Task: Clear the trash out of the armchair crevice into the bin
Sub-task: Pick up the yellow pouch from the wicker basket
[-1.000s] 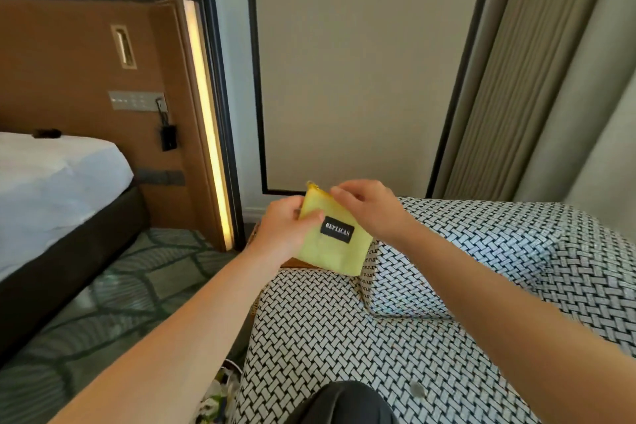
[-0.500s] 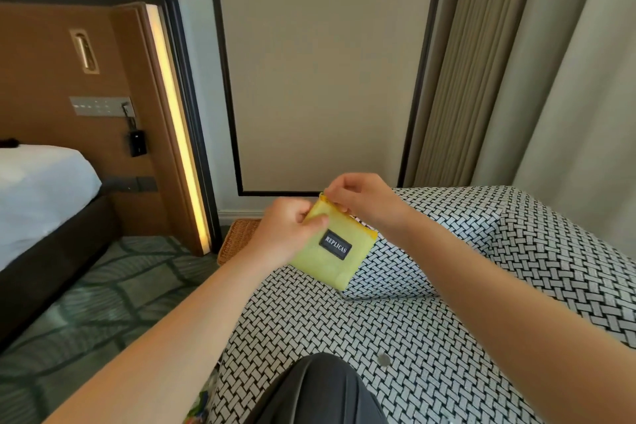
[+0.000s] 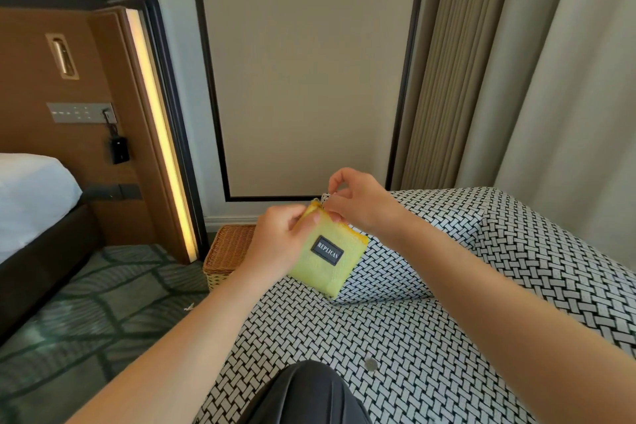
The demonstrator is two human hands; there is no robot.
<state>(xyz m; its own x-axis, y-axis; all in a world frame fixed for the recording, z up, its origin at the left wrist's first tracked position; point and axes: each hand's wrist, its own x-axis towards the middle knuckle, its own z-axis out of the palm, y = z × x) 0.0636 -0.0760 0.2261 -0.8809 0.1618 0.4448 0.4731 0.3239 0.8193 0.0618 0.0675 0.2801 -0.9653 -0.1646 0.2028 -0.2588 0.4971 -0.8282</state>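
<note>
A small yellow-green pouch [image 3: 327, 262] with a black label is held up in the air above the armchair [image 3: 430, 372], over the front left corner of its seat and clear of the fabric. The left hand [image 3: 275, 244] has its fingers curled round the pouch's left edge. The right hand [image 3: 361, 206] pinches the orange top edge with thumb and forefinger, maybe on a zip pull, though that is too small to tell. The pouch looks soft, light and slightly padded; it should sag rather than hold its shape, so a grip across the flat body will be steadier than one at a corner, and it is neither slippery nor fragile. Whether it counts as trash is not clear. The bin [image 3: 227, 248], woven wicker, stands on the floor just beside the seat's left edge, near the hands, so a short carry left and down would reach it. The crevice [image 3: 395, 300] runs behind the pouch. A small grey disc [image 3: 371, 363] lies on the seat nearer the front edge.
</note>
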